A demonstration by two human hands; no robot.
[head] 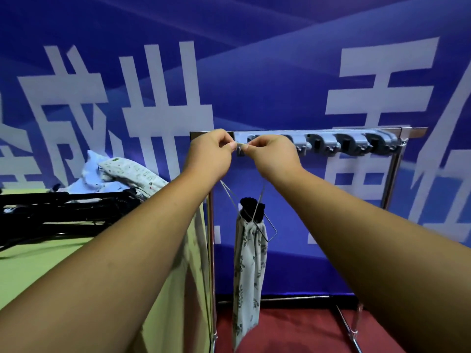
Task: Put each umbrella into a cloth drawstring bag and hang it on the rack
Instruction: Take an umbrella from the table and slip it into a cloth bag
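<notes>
pinching the thin grey drawstring at the left end of the grey-clipped steel rack, the left hand and right hand sit almost touching, both clamped on it. below the rack's left end hangs the leaf-printed cloth drawstring bag, a black folded umbrella poking out. a poorly seated loop could slip, dropping the bag.

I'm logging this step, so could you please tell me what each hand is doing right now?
Left hand: closed, pinching the drawstring.
Right hand: closed, pinching the same drawstring.
</notes>
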